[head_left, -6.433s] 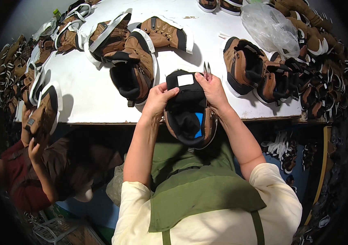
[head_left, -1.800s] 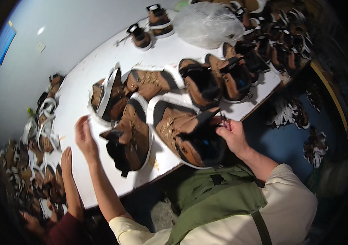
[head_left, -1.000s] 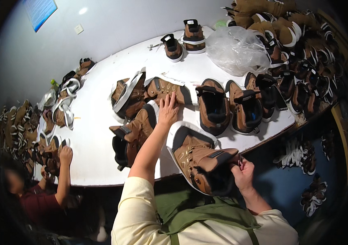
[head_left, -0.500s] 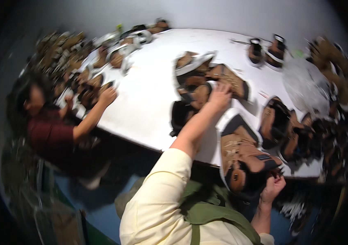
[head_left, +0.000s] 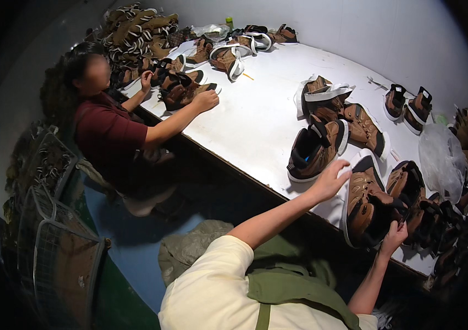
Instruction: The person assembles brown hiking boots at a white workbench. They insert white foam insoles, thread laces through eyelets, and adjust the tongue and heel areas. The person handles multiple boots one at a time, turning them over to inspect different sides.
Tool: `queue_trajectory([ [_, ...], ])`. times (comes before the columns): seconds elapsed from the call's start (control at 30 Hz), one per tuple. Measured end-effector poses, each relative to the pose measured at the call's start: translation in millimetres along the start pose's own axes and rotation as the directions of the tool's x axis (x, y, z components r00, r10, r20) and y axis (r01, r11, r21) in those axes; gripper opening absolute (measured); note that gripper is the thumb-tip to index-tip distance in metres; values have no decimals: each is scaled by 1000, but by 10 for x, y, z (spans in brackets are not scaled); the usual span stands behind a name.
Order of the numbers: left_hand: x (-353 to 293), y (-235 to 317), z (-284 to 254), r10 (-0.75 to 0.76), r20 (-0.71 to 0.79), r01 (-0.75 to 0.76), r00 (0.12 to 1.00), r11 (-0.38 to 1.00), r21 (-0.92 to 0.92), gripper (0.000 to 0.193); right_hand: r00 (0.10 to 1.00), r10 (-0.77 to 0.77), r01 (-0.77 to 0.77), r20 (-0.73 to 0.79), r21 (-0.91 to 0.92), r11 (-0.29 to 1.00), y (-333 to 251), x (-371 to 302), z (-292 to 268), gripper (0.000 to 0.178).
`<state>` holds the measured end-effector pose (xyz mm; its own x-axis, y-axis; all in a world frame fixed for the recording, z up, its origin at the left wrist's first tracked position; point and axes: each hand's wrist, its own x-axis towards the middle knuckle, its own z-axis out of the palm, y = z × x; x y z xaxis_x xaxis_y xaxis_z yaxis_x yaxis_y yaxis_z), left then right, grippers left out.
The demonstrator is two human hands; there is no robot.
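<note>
A brown hiking shoe (head_left: 361, 190) with a white sole edge and black collar rests at the table's near edge, toe pointing away. My right hand (head_left: 394, 237) pinches the heel end of its collar. Beside its left flank, my left hand (head_left: 330, 182) is open, fingers stretched out and apart, with nothing in it. Just beyond that hand, another brown shoe (head_left: 330, 137) stands upright with its black opening showing. Behind it, more shoes lie together, one of them a brown shoe (head_left: 364, 131) lying with its toe toward me.
A co-worker (head_left: 115, 121) in a dark red top handles shoes at the left. Shoe parts (head_left: 140, 30) are piled at the far left. A clear plastic bag (head_left: 441, 157), a pair of shoes (head_left: 410, 104) and more shoes crowd the right of the white table (head_left: 245, 126).
My left hand has come off the group of shoes and moved nearer to the front shoe. My right hand keeps its hold at the heel. The view has swung left.
</note>
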<state>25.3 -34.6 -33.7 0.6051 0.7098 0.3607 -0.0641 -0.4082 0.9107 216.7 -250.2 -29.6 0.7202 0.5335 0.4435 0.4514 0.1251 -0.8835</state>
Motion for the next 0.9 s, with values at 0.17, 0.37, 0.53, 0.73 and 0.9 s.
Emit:
queue_trajectory([
  [0.17, -246, -241, 491, -202, 208, 237, 957, 959, -159, 69, 999, -24, 24, -27, -12, 1000, -115, -25, 31, 14],
  [0.37, -343, -120, 696, -89, 245, 141, 965, 968, -206, 59, 992, -37, 35, -123, -17, 999, 245, -31, -314, 20],
  [0.53, -654, 133, 321, 6, 312, 29, 950, 994, -107, 30, 973, 120, -85, -197, 176, 981, 564, -154, -670, 19],
  [0.73, -833, -58, 55, 351, 261, -435, 899, 782, 446, 36, 988, 151, -150, 28, 370, 917, 461, -525, -1209, 21],
  [0.9, -276, -743, 401, 126, 245, -212, 961, 906, 365, 52, 976, 206, -166, -76, 356, 919, 546, -864, -1326, 21],
])
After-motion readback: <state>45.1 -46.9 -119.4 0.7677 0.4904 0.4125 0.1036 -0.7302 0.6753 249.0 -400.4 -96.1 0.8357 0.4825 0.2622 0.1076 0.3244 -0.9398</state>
